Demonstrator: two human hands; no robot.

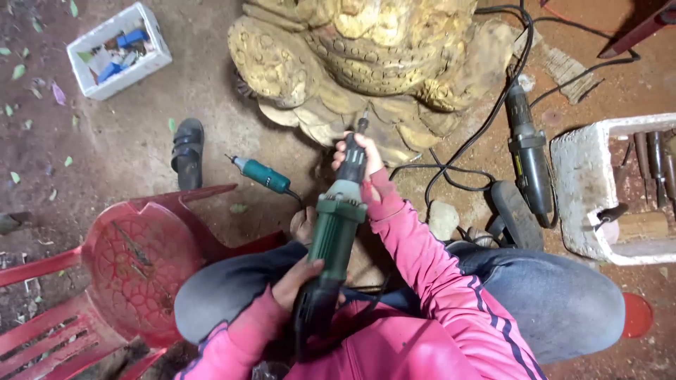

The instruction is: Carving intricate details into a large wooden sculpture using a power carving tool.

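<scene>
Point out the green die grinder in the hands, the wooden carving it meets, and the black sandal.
green die grinder (pixel 336 225): head view, on its green body.
wooden carving (pixel 366 49): head view, on its carved front.
black sandal (pixel 188 151): head view, on its straps.

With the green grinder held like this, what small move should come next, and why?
Probably ease the green grinder slightly forward. Its bit points at the wooden carving but seems just short of it. The right hand grips the nose and the left hand the rear.
</scene>
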